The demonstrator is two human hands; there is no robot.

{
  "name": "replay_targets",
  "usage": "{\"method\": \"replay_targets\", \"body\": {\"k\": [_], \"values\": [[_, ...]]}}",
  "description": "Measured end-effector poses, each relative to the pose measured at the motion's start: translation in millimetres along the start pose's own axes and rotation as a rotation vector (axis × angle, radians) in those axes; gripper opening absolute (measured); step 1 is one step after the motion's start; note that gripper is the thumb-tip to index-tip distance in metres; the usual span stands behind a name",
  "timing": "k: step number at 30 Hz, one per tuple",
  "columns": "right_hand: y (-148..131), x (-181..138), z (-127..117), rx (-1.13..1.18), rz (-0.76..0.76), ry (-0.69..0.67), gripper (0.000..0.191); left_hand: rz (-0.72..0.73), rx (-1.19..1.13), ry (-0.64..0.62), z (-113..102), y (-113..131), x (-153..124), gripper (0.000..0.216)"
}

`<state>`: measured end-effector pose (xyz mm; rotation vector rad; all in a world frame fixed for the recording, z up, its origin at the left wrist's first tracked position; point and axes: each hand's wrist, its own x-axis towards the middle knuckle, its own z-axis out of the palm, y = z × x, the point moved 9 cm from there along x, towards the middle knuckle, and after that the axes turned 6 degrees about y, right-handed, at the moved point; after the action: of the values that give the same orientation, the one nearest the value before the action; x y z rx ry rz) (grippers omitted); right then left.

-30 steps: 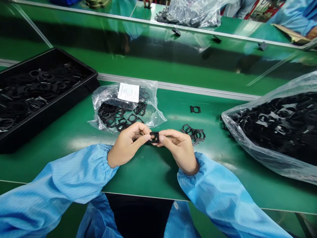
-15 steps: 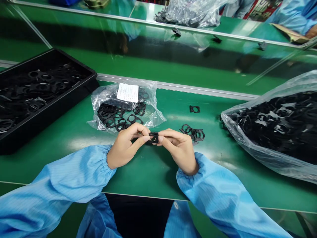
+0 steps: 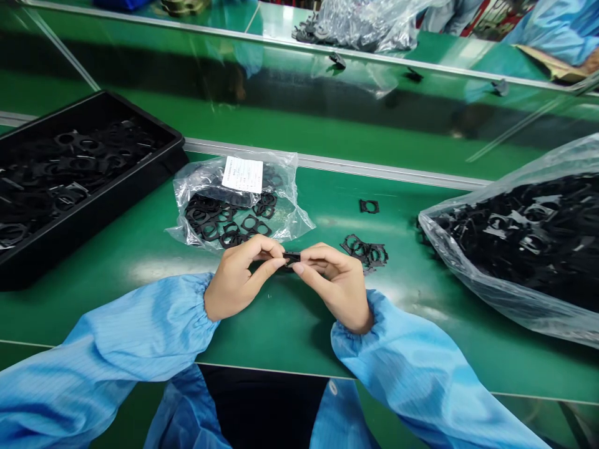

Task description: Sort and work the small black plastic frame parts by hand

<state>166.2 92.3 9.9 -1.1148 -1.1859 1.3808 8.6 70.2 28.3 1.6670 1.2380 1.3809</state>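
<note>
Between my two hands is a small black plastic ring part (image 3: 292,256), seen nearly edge-on. My left hand (image 3: 244,274) pinches its left end with thumb and forefinger. On the right end, the thumb and fingers of my right hand (image 3: 334,280) are closed. My fingertips cover much of the part. Just beyond my left hand lies a clear plastic bag (image 3: 285,218) with a white label (image 3: 242,174) and several black ring parts inside. A small pile of black ring parts (image 3: 364,251) sits beyond my right hand, and a single square ring part (image 3: 369,206) lies farther back.
A black bin (image 3: 154,149) full of black parts stands at the left. At the right, a large clear bag (image 3: 449,268) bulges with more parts. A metal rail (image 3: 337,165) runs along the table's back edge. Beyond the partition, a person's blue sleeve (image 3: 552,31) shows.
The ring part has tipped so that its opening, visible before, now shows almost edge-on. My right thumb has shifted slightly left along it. Both hands stay in nearly the same place.
</note>
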Motion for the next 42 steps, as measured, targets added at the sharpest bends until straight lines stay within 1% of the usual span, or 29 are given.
{"method": "replay_targets", "body": {"k": [3, 6, 8, 10, 16, 21, 23, 25, 28, 31, 35, 38, 42], "values": [[-4.2, -0.4, -0.5, -0.036, -0.052, 0.008, 0.026, 0.01, 0.001, 0.006, -0.3, 0.1, -1.3, 0.01], [-8.2, -0.7, -1.3, -0.062, -0.097, 0.004, 0.019, 0.009, -0.031, 0.045, -2.7, 0.1, -2.2, 0.009], [-11.8, -1.1, -3.0, -0.074, -0.135, 0.011, 0.014, 0.0, -0.056, 0.068, -3.8, -0.1, -2.2, 0.016], [-15.3, -1.4, -4.3, -0.102, -0.173, 0.017, 0.011, -0.006, -0.064, 0.071, -3.3, 0.2, -1.4, 0.018], [-26.5, -2.8, -5.7, -0.206, -0.295, 0.039, 0.008, -0.052, -0.078, 0.079, -5.4, -2.4, 3.7, 0.014], [-31.1, -4.8, -4.4, -0.264, -0.348, 0.047, 0.006, -0.014, -0.055, 0.071, -7.9, 1.5, 6.8, 0.007], [-29.8, -4.9, -4.3, -0.258, -0.332, 0.047, 0.005, -0.026, -0.081, 0.072, -7.7, 1.2, 7.0, 0.008], [-26.4, -4.1, -5.1, -0.214, -0.288, 0.047, 0.006, -0.07, -0.118, 0.072, -6.3, -2.4, 6.6, 0.011], [-18.0, -1.3, -7.4, -0.101, -0.183, 0.055, 0.008, -0.171, -0.18, 0.054, -2.1, -12.4, 5.8, 0.016], [-8.6, 1.8, -9.1, -0.005, -0.072, 0.069, 0.013, -0.267, -0.26, 0.007, 4.2, -22.5, 5.1, 0.022], [1.8, 3.4, -9.0, 0.07, 0.042, 0.075, 0.022, -0.33, -0.32, -0.029, 8.5, -27.8, 5.5, 0.026], [6.8, 3.5, -8.2, 0.086, 0.09, 0.071, 0.029, -0.356, -0.354, -0.017, 8.1, -26.0, 7.1, 0.025], [8.1, 4.4, -5.8, 0.065, 0.103, 0.045, 0.034, -0.393, -0.361, 0.017, 6.3, -23.1, 9.1, 0.024]]}}
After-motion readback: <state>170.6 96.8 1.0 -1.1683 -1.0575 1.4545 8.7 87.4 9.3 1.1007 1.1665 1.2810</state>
